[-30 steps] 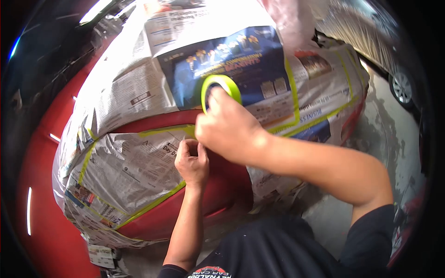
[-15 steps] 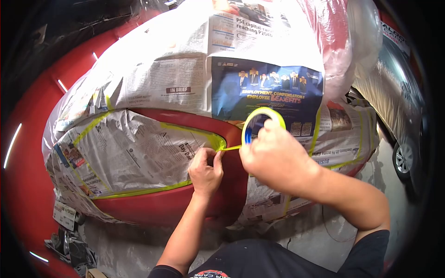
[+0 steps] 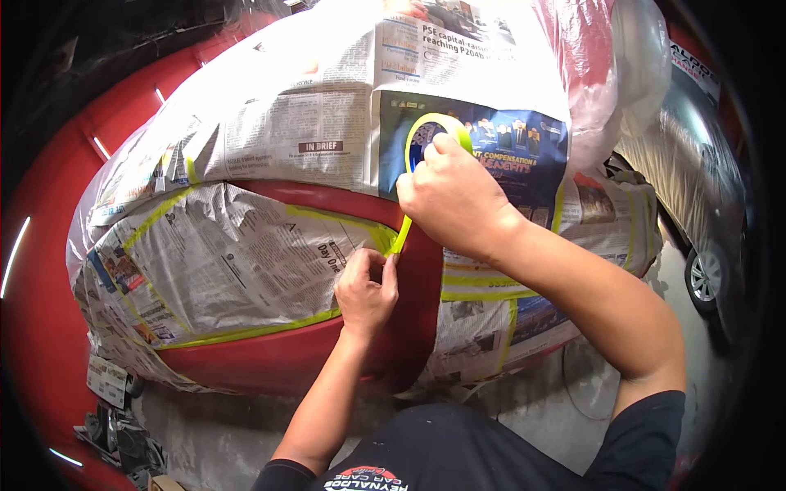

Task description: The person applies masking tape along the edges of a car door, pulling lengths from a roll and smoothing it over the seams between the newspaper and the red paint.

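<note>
My right hand [image 3: 460, 195] grips a roll of yellow masking tape [image 3: 453, 125], held up over the newspaper-covered hood. From the roll, a short taut tape strip [image 3: 404, 231] runs down to the right corner of a taped newspaper patch [image 3: 237, 262] on a red car's front. At that corner, the thumb and fingers of my left hand [image 3: 364, 290] are closed in a pinch on the strip's lower end. Yellow tape edges the patch, and bare red bodywork [image 3: 409, 315] shows around it.
More newspaper [image 3: 327, 123] covers the car above, with pinkish plastic sheeting [image 3: 588, 82] at its right. Another car under a clear cover, its wheel [image 3: 704, 278] showing, stands at far right. Dark parts [image 3: 115, 434] lie on the floor at lower left.
My right hand has moved up and slightly left with the tape roll, so the strip now angles upward instead of sideways. My left hand stays at the patch's corner.
</note>
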